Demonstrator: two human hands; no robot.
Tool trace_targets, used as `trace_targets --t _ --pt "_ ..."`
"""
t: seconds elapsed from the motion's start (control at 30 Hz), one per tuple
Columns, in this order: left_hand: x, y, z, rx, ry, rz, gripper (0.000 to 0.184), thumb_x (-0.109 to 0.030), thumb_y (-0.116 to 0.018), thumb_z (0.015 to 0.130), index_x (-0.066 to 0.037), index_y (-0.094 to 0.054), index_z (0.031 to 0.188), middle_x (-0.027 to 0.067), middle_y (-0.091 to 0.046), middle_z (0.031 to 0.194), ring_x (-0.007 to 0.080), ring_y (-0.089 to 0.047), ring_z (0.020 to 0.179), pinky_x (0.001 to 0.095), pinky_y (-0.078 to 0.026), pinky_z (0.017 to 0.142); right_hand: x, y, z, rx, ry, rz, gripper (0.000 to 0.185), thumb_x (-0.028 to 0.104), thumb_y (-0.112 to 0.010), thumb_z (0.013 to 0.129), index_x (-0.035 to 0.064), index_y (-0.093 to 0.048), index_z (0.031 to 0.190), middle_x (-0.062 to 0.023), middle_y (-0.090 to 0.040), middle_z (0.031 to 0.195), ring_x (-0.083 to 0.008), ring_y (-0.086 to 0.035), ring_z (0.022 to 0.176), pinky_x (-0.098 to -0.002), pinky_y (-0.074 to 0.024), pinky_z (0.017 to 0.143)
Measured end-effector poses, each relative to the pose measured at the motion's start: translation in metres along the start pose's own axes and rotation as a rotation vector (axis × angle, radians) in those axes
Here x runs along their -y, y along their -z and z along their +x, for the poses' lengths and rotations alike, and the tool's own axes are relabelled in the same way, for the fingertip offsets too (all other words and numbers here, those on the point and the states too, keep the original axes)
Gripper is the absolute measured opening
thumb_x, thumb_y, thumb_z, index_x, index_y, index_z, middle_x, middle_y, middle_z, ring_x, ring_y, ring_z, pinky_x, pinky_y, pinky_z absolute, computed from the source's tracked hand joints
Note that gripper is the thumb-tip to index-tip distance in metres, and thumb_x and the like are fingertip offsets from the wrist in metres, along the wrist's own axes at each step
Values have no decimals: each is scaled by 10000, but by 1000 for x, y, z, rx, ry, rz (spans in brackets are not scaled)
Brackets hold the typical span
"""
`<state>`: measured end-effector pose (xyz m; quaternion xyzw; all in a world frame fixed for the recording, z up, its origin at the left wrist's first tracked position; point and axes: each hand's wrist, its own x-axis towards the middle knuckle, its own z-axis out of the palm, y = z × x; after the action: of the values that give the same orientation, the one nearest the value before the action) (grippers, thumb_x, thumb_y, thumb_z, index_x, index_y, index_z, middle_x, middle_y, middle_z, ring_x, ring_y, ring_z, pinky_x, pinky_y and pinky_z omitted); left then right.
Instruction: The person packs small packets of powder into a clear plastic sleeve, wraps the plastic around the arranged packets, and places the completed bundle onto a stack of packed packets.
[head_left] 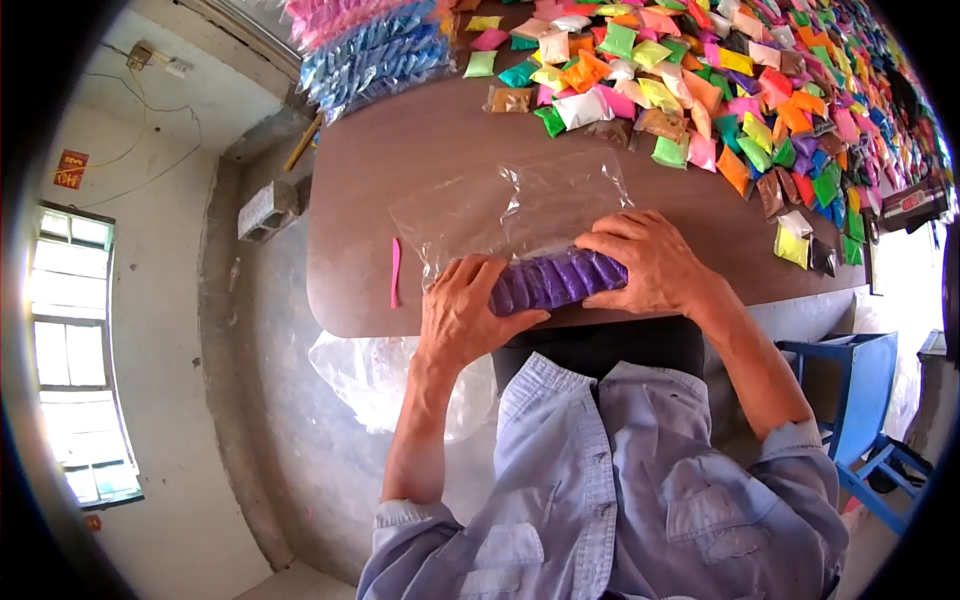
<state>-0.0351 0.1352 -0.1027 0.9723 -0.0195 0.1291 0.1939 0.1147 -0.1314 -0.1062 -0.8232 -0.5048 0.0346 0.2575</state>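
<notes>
A row of small purple packets point(556, 281) lies in a clear plastic bag point(470, 210) at the table's front edge. My left hand point(465, 305) grips the left end of the row, its thumb along the near side. At the other end my right hand point(650, 265) is closed round the packets, fingers over the top and thumb below. The bag's loose part spreads flat on the table beyond the row. Left of my left hand lies a thin pink plastic stick point(396, 272), touched by neither hand.
Many loose coloured packets point(690, 90) cover the back and right of the brown table point(380, 150). Stacked blue and pink filled bags point(375, 60) stand at the back left. A blue stool point(862, 390) is at right; clear plastic point(365, 375) hangs below the table's left front.
</notes>
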Motion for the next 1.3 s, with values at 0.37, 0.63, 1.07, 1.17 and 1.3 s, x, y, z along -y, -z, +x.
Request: trace_targets --t 0.37,0.63,1.07,1.17,1.3 --pt "5 19 16 82 17 -67 595 -481 -978 708 -37 -849 1082 112 -720 1067 321 -723 897 435 -598 839 1 20 17 116 -118 132 679 507 -943 780 99 -768 1294 -103 -671 1230 -351 -697 1119 -475 -582 933" --pt "14 38 55 466 292 -129 588 -558 -884 852 -11 -837 1064 164 -767 881 335 -750 860 433 -580 790 -5 43 55 324 -248 141 652 667 -833 837 105 -814 1166 -179 -804 1005 -392 -767 973 -495 -586 868" --pt "30 35 82 29 20 102 441 -471 -884 873 -48 -764 894 123 -743 850 342 -744 826 463 -576 730 -39 39 104 382 -315 257 630 668 -834 857 46 -831 957 -148 -787 872 -302 -764 863 -433 -573 784" --pt "25 37 86 -3 13 197 345 -383 -857 919 -55 -758 880 105 -745 879 346 -739 845 471 -575 714 -44 37 109 318 -341 255 598 630 -875 833 55 -827 986 -126 -793 881 -304 -761 860 -433 -576 796" --pt "33 24 78 -39 33 167 274 -327 -831 949 -68 -766 883 81 -747 889 331 -735 846 464 -581 729 -36 29 108 180 -314 189 515 490 -912 856 24 -781 1033 -106 -779 963 -248 -743 887 -396 -576 807"
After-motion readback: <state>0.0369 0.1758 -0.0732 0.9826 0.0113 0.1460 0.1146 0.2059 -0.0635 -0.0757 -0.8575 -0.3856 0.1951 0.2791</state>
